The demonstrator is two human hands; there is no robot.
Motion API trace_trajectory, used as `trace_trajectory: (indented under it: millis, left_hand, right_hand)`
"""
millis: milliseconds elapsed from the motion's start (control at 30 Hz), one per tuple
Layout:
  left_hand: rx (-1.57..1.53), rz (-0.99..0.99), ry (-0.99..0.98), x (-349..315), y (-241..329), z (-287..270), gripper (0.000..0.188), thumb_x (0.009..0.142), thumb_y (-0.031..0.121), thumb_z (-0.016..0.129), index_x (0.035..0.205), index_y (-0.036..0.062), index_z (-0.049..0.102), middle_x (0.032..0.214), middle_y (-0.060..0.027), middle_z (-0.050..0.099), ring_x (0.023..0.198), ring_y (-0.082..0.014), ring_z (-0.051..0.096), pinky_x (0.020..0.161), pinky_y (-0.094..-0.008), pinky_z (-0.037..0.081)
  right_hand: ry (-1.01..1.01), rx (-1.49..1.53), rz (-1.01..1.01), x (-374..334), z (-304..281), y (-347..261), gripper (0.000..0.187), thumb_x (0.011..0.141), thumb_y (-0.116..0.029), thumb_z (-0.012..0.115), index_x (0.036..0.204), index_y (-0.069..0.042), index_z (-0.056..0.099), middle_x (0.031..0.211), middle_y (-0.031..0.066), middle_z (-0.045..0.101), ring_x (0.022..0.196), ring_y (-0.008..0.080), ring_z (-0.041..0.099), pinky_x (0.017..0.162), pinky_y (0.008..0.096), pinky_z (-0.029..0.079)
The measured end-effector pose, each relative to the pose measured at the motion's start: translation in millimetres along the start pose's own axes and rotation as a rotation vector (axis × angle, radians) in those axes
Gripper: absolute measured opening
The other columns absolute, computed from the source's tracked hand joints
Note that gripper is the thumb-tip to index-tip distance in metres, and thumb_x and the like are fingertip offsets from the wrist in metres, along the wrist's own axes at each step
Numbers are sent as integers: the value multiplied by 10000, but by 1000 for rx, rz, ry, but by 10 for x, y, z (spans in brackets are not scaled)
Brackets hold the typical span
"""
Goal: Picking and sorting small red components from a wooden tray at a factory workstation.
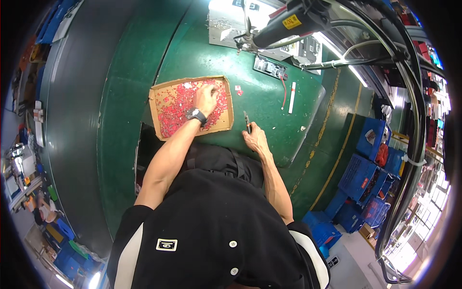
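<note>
A shallow cardboard tray (229, 107), filled with many small red pieces (175, 113), lies on the green tabletop. My left hand (206, 100), with a dark watch on its wrist, reaches over the tray's right half. Its fingers are curled together down at the red pieces; whatever they pinch is too small to make out. To the right of the tray, my right hand (255, 138) grips a slim hand tool (248, 123) with a pointed metal tip and a black-and-orange handle. The tip points away from me, and its exact kind is unclear.
Small red-and-white bits (238, 90) lie just right of the tray. Farther right are a white strip (292, 98) and a black-and-silver device (269, 67) with a red wire. A dark cylindrical tool (284, 26) hangs overhead. Blue crates (357, 177) stand beyond the table.
</note>
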State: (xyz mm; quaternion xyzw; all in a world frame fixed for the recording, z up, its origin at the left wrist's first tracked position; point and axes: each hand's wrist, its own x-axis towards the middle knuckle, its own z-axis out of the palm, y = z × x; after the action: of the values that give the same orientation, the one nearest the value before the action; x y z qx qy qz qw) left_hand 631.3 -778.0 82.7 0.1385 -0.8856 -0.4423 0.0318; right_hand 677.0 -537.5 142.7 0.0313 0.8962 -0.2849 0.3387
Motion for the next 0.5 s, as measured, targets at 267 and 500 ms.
trace_trajectory:
  millis: [267,500]
  left_hand:
    - [131,97,-55,-258,-134,-14,198,796,67,746,978,83,666,925,-122,579,828,-307,633,703,-416,519]
    - [21,69,-5,-270,-62,-72,56,844,102,704,858,55,677,870,-125,594,772,-307,629,684,-416,515]
  right_hand:
    - [-14,25,-35,13,63,-11,354,840,-263,611,1030,26,533,834,314,630,857,493,632,763,524,479]
    - [-25,24,-69,69,34,-113,338,852,-261,600,1011,26,517,859,327,633,892,514,620,785,541,477]
